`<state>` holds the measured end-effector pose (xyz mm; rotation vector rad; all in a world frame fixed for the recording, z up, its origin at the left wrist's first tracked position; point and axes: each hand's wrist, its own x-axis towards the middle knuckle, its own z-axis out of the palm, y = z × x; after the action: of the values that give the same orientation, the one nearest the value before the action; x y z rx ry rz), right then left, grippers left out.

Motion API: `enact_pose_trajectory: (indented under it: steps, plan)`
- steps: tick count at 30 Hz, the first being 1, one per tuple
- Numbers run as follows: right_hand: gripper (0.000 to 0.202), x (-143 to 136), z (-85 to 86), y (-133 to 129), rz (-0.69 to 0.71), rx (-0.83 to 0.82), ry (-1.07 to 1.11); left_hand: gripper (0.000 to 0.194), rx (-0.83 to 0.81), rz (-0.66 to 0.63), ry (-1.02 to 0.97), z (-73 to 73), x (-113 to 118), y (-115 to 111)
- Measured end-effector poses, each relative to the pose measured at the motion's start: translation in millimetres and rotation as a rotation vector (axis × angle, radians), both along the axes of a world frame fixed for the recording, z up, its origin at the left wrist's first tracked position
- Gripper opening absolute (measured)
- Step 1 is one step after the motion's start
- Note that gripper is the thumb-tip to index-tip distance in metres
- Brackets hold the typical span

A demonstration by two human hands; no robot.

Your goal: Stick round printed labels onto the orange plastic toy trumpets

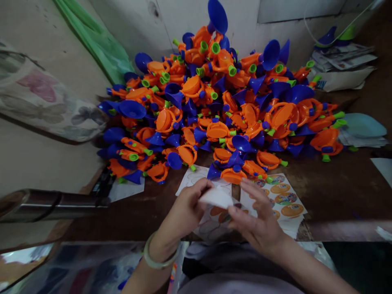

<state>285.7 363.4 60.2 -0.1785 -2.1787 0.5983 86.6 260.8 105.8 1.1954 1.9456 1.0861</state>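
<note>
My left hand (191,208) pinches a white piece of paper (218,197) with a curved edge between thumb and fingers. On its right, my right hand (259,218) has its fingers spread, one fingertip close to or touching the paper's edge; I cannot tell which. Below the hands lie a sheet of oval orange stickers (286,199) and a sheet with empty oval outlines (191,176). Just beyond the fingers is an orange toy horn (233,176) with a blue bell, at the near edge of a large pile.
The pile of orange, blue and green toy horns (217,130) covers the back of the dark table (337,192). A metal cylinder (58,206) juts in at left. Pale blue plastic (364,124) and stacked papers (343,61) are at right. Green cloth (94,36) hangs at left.
</note>
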Motion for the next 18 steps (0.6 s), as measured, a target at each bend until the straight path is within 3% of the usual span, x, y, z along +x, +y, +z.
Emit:
enact_pose_trajectory:
  steps: [3, 7, 13, 16, 18]
  plan:
    - [0.074, -13, -9.8, 3, -0.006, -0.061, 0.001, 0.022, -0.009, -0.003, 0.077, 0.1, 5, -1]
    - [0.079, -14, -16.1, 0, 0.087, -0.107, -0.002, 0.016, -0.052, 0.012, 0.135, -0.2, 10, -3]
    - [0.053, -14, -4.9, -8, 0.043, -0.31, -0.045, 0.026, 0.03, -0.008, 0.024, -3.1, 18, -5]
    - [0.033, -16, -1.5, -7, 0.055, -0.235, -0.04, 0.026, 0.044, 0.008, -0.088, -8.0, 21, -5]
    - [0.035, -11, -2.6, -8, 0.054, -0.111, -0.031, 0.024, 0.021, 0.025, -0.124, -12.7, 19, -7]
